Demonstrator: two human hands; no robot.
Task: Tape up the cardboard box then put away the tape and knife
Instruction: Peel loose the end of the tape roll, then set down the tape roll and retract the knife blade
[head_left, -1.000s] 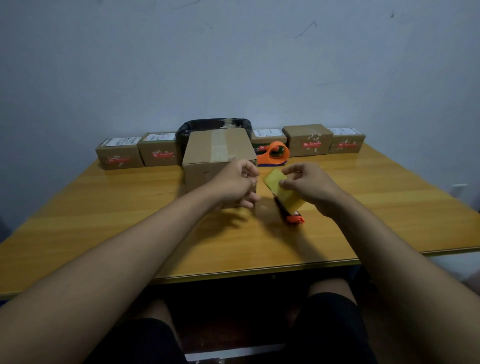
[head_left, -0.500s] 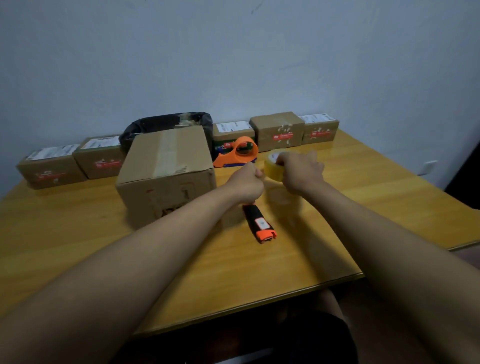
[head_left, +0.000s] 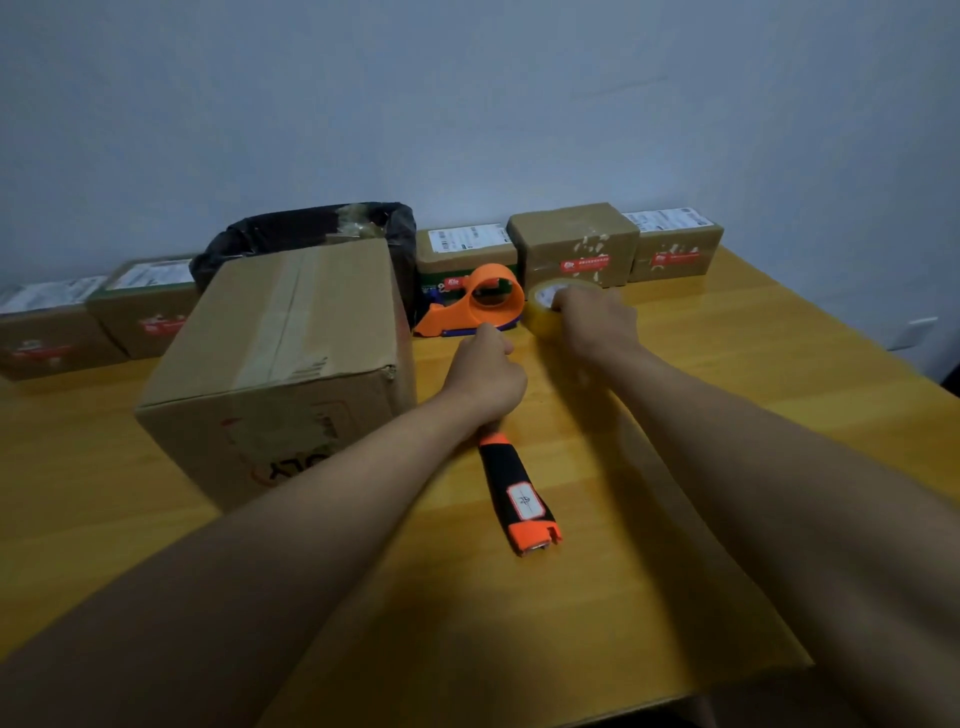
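The cardboard box (head_left: 280, 358) stands on the wooden table (head_left: 753, 395) left of centre, a strip of tape running over its top. My right hand (head_left: 592, 317) grips the yellowish tape roll (head_left: 545, 306) at the back, right beside the orange tape dispenser (head_left: 475, 304). My left hand (head_left: 485, 374) is a closed fist just in front of the dispenser; whether it pinches the tape's end I cannot tell. The orange and black knife (head_left: 517, 493) lies on the table under my left forearm, handle end towards me.
A black-lined bin (head_left: 306, 234) stands behind the box. Several small taped parcels (head_left: 574, 244) line the wall at the back, on both sides. The table's near edge (head_left: 623, 701) runs lower right.
Both hands have carried the tape roll away from me, from above the knife to the back of the table beside the dispenser. The camera has moved closer and turned.
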